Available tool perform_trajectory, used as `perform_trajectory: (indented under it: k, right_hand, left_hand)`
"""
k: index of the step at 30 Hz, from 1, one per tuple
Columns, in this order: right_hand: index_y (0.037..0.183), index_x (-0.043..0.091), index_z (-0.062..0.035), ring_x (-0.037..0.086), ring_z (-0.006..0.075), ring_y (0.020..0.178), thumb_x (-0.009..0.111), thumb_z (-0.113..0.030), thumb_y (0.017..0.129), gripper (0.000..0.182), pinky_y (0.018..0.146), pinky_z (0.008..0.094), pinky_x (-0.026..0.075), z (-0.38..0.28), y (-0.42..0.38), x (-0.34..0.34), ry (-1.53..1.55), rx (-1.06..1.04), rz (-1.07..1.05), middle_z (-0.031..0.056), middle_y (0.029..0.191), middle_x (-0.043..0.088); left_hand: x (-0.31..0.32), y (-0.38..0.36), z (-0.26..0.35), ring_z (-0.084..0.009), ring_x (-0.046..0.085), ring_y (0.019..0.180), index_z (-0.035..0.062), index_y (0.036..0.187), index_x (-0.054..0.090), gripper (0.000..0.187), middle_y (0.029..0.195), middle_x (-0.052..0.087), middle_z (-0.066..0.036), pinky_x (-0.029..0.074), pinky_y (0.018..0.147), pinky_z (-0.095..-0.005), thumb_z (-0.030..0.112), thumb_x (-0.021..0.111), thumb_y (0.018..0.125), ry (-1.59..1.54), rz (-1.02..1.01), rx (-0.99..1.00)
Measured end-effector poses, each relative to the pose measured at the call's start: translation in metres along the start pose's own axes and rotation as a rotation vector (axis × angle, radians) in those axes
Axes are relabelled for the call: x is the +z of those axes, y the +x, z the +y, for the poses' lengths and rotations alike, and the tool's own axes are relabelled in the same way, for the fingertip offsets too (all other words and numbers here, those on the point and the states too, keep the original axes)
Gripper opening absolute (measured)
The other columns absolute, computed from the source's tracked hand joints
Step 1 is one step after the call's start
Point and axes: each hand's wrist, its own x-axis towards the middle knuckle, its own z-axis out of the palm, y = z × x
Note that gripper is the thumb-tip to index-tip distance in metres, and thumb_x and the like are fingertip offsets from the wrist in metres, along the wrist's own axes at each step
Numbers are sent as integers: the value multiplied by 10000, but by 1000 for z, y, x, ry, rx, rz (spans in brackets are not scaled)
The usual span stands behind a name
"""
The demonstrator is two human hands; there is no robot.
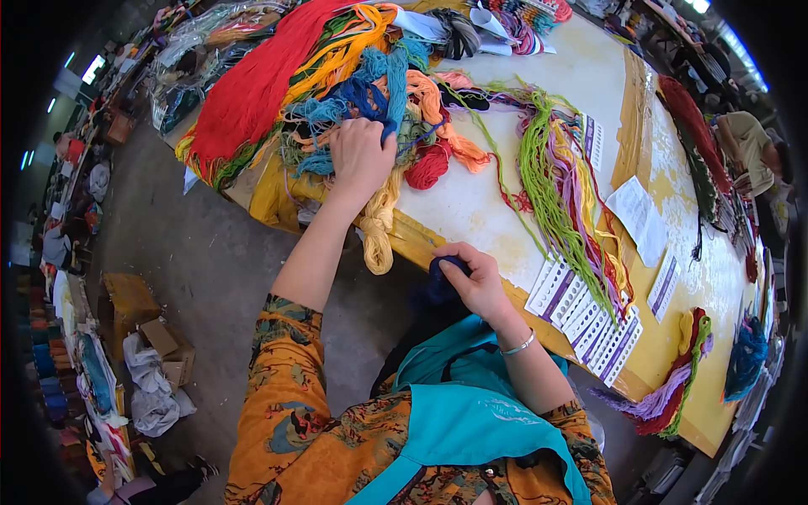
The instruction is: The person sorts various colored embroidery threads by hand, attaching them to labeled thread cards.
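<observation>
My left hand reaches onto the heap of yarn at the table's near edge, its fingers curled into a dark blue skein of yarn. Turquoise yarn and orange yarn lie around it, with a red yarn ball just to the right. A cream skein hangs over the edge below my left wrist. My right hand, wearing a bracelet, is closed around a navy yarn ball in front of the table edge. Its fingertips are partly hidden.
Large red hanks cover the table's far left. Green, purple and yellow strands lie across punched thread cards. More bundled yarn sits at the right corner. Cardboard boxes stand on the floor; another person is at right.
</observation>
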Motion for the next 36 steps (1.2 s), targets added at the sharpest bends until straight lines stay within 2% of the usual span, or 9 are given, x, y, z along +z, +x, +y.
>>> perform_trajectory:
  k: [4,7,10,15,19,27,34,35,36]
  right_hand:
    - [1071,633,-13,614,124,816,593,-44,889,188,766,266,496,0,0,-2,14,5,-11,64,883,663]
    - [1073,631,-10,613,122,819,593,-45,892,189,768,265,495,3,0,-2,36,4,-14,63,886,662]
    - [1077,629,-8,612,121,819,593,-46,893,191,770,264,494,5,1,-2,44,0,-14,61,887,662]
    - [1079,629,-9,611,121,818,594,-48,895,192,770,264,493,3,0,-3,65,13,-15,57,887,662]
    - [1074,631,-10,607,117,813,592,-46,896,186,764,262,492,2,0,-3,60,2,-10,55,879,661]
    - [1072,632,-8,604,116,811,594,-46,895,185,764,261,491,4,0,-3,61,10,-4,49,880,664]
    - [1068,631,-6,596,106,800,594,-40,897,179,757,254,488,2,-1,-3,102,32,-13,42,862,656]
    - [1068,631,-6,592,101,795,594,-37,897,178,754,251,487,2,-1,-3,116,49,-12,40,857,653]
    - [1068,631,-6,592,101,795,594,-37,897,178,754,251,487,1,-1,-3,117,46,-19,40,857,653]
  left_hand:
    - [-9,-5,-11,-188,595,711,0,879,694,225,754,661,-54,441,632,-345,175,555,910,-852,32,-402]
    - [-22,-3,-27,-177,629,844,-39,971,670,224,897,685,-66,473,818,-299,130,533,916,-1527,83,-637]
    - [-40,4,-54,-218,619,884,-48,1013,621,243,896,668,-113,461,908,-380,154,529,914,-1893,218,-750]
    - [-98,29,-89,-135,406,644,-47,994,619,258,583,321,37,420,753,-299,197,545,955,-1914,280,-517]
    - [-129,50,-112,-127,599,926,7,983,628,190,984,665,-72,469,849,-270,184,559,972,-1196,495,-389]
    - [-188,90,-168,-375,573,1130,-30,1051,554,322,1125,596,-233,462,1014,-517,237,376,1029,-1801,671,-519]
    - [-328,144,-291,-444,484,1220,-33,999,473,251,1254,489,-309,432,1032,-571,163,315,1007,-1881,765,-116]
    - [-353,146,-293,-427,474,1240,-82,1160,431,297,1282,486,-309,406,1060,-539,149,341,995,-1980,494,103]
    - [-373,147,-271,-363,535,1127,-26,1101,501,274,1184,547,-241,462,969,-479,199,408,976,-1920,546,147]
